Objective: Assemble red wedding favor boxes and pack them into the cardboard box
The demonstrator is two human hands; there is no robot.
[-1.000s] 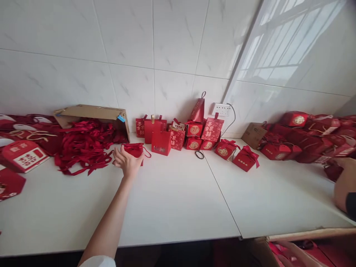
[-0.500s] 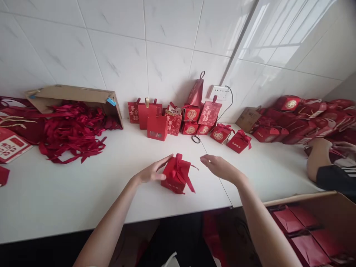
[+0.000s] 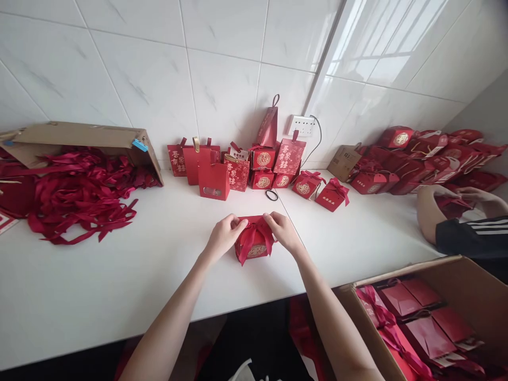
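A small red gift box (image 3: 255, 251) with a gold round emblem stands on the white table in front of me, a red ribbon bow tied at its top. My left hand (image 3: 227, 233) pinches the upper left corner of the box between thumb and fingers. At the upper right corner, my right hand (image 3: 282, 228) has the same kind of pinch. The ribbon tails hang down over the front face. My fingers hide both ends of the top edge.
A cardboard box (image 3: 99, 133) spills red ribbons (image 3: 83, 190) at left. Sample boxes (image 3: 214, 177) line the wall near a power strip (image 3: 301, 125) and black ring (image 3: 272, 195). Red boxes (image 3: 420, 164) pile up at right, beside another person's arm (image 3: 428, 214). A carton (image 3: 353, 301) holds red boxes.
The box has turned so its gold emblem faces me. My right hand has come in from the right onto it, and both hands now pinch its top corners. The view has shifted right.
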